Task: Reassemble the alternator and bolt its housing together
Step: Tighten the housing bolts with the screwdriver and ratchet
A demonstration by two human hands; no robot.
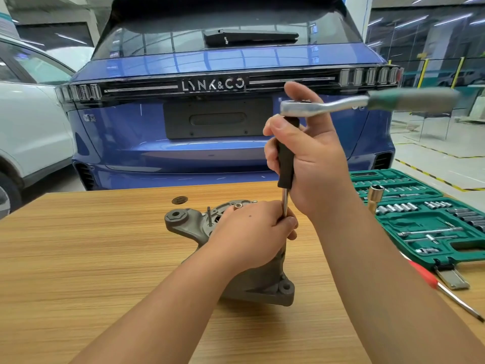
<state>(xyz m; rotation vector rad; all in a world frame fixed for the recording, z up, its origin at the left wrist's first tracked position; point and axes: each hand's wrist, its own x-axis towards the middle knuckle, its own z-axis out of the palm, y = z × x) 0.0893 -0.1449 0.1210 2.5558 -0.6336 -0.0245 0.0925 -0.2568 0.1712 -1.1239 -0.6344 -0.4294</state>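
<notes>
Gripped upright in the right hand [312,164] is a black-handled driver [286,158] topped by a ratchet [328,106]; its shaft is pinched by the left hand [252,232] over the alternator [262,282] on the table [91,245]. Housing halves appear joined; bolts seem partly tightened.

grey alternator [252,279], green socket case [420,227], blue car [131,143], woodgrain table [78,258].
</notes>
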